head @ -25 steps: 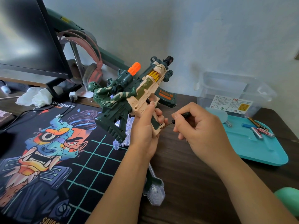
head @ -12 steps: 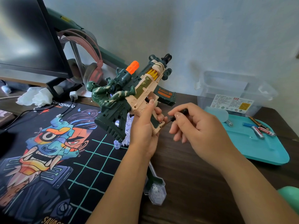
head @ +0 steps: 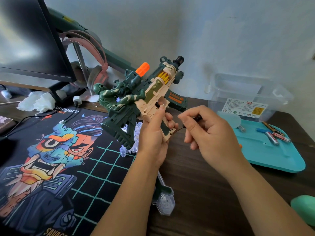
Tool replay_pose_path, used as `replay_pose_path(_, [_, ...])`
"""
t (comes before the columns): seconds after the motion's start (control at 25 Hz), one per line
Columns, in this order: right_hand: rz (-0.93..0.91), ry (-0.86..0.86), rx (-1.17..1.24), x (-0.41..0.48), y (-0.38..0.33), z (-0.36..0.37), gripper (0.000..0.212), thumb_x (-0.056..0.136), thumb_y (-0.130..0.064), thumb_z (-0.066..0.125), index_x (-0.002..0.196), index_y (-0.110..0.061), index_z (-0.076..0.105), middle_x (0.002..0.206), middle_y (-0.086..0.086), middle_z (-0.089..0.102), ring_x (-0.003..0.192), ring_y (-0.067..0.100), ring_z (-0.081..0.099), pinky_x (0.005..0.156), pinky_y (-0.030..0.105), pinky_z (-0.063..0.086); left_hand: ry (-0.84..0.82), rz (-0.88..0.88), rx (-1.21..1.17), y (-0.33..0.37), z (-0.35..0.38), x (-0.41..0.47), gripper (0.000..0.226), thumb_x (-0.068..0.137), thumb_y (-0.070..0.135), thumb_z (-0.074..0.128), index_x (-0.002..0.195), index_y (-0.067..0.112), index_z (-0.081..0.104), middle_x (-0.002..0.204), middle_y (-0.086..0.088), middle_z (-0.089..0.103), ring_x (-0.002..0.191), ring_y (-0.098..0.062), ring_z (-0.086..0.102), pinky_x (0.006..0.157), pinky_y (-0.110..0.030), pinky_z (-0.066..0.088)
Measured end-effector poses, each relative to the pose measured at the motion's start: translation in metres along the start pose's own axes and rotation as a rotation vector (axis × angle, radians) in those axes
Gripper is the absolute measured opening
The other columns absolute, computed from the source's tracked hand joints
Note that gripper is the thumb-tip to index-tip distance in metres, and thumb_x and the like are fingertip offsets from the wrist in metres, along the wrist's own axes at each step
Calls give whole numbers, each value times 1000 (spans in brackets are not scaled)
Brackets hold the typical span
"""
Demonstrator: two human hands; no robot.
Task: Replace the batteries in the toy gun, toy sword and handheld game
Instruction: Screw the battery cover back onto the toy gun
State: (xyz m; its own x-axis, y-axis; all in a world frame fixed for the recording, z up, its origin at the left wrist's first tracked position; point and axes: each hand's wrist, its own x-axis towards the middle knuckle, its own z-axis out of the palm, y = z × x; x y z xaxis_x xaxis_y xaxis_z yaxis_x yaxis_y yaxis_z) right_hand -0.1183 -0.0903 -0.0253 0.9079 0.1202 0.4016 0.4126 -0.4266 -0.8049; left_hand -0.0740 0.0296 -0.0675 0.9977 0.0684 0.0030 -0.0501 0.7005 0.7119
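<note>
The toy gun (head: 144, 99) was held above the desk (head: 196, 193) at frame centre, muzzle angled toward 1 o'clock. The left hand (head: 153, 137) was clamped around its cream grip, the thumb lying up the side; most of the grip was hidden by that hand. The right hand (head: 209, 133), at 3 o'clock of the grip, had its fingers pinched together on a small screwdriver (head: 187, 124). Only a dark stub of handle and a thin shaft showed, and the tip met the grip's base. Whether it sat in a screw could not be made out.

The toy sword (head: 163, 196) lay on the desk beneath the left forearm, largely covered; only a clear and green section at 6 o'clock and a clear piece near the gun's stock showed.

At 3 o'clock a teal tray (head: 272, 159) held loose batteries (head: 276, 137), their labels illegible. Behind it stood a clear plastic box (head: 247, 92). A green object (head: 303, 210) was cut off at the lower right edge and could not be identified.
</note>
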Motion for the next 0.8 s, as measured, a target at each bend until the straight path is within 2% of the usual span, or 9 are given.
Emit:
replay_pose_path(0.08, [0,-55,59,-1,-2,0,27,93,-47,42,85,-30,62,65,1,64,52,10,60,51,17,46,16,-2,25,0,0,0,19,97,21,57,116,15,58,72,0,59,67,-14,54,65,-30,52])
replay_pose_path(0.2, [8,-68,161,-1,1,0,32,99,-37,35,89,-26,63,68,7,65,57,18,62,51,26,48,41,-1,21,1,0,0,17,97,21,57,113,15,58,66,3,56,60,-10,51,60,-26,52])
replay_pose_path(0.36, [-22,-12,33,-1,1,-2,27,96,-34,42,101,-26,66,71,-5,67,60,8,62,52,14,44,36,2,1,3,0,2,18,98,19,56,115,14,58,68,1,55,53,-8,49,54,-24,51])
replay_pose_path(0.52, [-44,10,107,-3,-7,-1,15,88,-36,51,89,-32,66,66,-21,65,61,1,61,49,8,42,48,-6,16,0,-2,2,28,97,20,58,123,10,56,75,-3,58,65,-14,54,59,-28,55])
replay_pose_path(0.6, [-26,23,128,-3,-7,0,12,85,-40,54,80,-33,61,63,-13,65,55,4,60,49,10,43,42,-9,23,-1,-1,2,33,97,20,59,128,9,56,83,-8,58,77,-23,54,66,-32,55])
replay_pose_path(0.64, [-18,26,118,-3,-5,1,13,86,-40,54,78,-31,59,62,-8,66,52,6,60,49,12,44,35,-10,27,-1,-1,2,33,98,20,58,128,8,56,82,-7,58,78,-23,53,66,-32,55])
replay_pose_path(0.8, [-7,15,69,-1,0,-2,14,92,-35,50,92,-29,63,62,0,64,49,10,59,48,15,44,12,-6,6,0,-1,1,18,99,18,55,115,11,57,69,0,54,56,-10,49,57,-25,54])
